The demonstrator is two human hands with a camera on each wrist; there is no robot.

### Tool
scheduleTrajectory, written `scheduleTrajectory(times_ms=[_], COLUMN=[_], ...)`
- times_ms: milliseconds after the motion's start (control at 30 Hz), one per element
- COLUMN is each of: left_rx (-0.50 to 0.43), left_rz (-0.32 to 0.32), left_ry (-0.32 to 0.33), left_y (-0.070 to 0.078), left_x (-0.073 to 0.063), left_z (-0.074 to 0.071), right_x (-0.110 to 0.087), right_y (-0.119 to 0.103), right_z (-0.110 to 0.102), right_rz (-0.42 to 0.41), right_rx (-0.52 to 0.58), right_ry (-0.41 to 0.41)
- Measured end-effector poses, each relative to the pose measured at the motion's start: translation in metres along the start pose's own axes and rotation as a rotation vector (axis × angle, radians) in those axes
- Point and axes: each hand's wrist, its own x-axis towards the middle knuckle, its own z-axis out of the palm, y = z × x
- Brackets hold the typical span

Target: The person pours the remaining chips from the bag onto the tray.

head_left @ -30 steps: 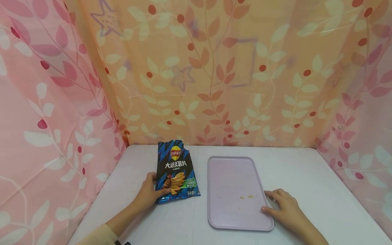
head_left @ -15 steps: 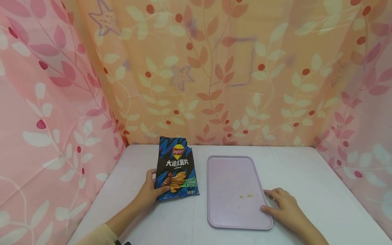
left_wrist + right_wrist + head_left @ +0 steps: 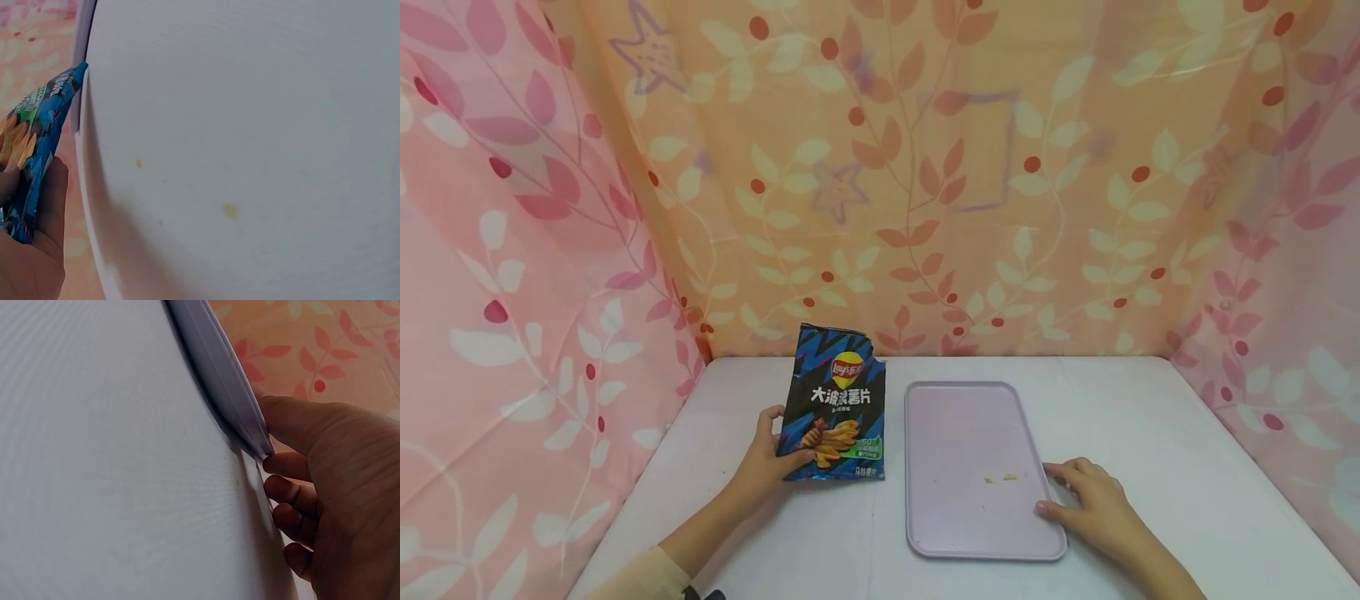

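Note:
My left hand (image 3: 767, 458) grips a blue and black bag of potato chips (image 3: 838, 400) by its lower left side, thumb on the front. The bag's top is torn at the right corner, and it leans upright just left of a pale purple tray (image 3: 955, 433). In the left wrist view the bag (image 3: 37, 134) sits between thumb and fingers, its bottom edge facing the camera. My right hand (image 3: 1093, 504) holds the tray's right rim between thumb and index finger. In the right wrist view, the other fingers (image 3: 290, 522) curl loosely beside the tray rim (image 3: 219, 372).
A few yellow chip crumbs (image 3: 1000, 478) lie on the tray. Small yellow specks (image 3: 230, 210) mark the white table (image 3: 820, 542). Leaf-patterned curtains (image 3: 925, 167) enclose the back and both sides.
My left hand has tilted the bag more upright and shifted it slightly toward the tray. The right hand stays at the tray's rim.

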Motion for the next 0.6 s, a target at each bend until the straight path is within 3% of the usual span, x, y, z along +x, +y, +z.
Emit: scheduleTrajectory(times_ms=[167,333,600], left_rx=[-0.063,-0.068,-0.144], left_rz=[0.019,0.029,0.062], left_ry=[0.005,0.014,-0.034], left_y=[0.007,0.016,0.029], left_x=[0.003,0.007,0.010], left_z=[-0.002,-0.004,-0.001], right_x=[0.000,0.000,-0.002], right_y=[0.000,0.000,-0.003], right_z=[0.000,0.000,-0.001], right_rz=[0.001,0.010,0.016], right_rx=[-0.001,0.002,0.007], right_ry=[0.001,-0.005,-0.007])
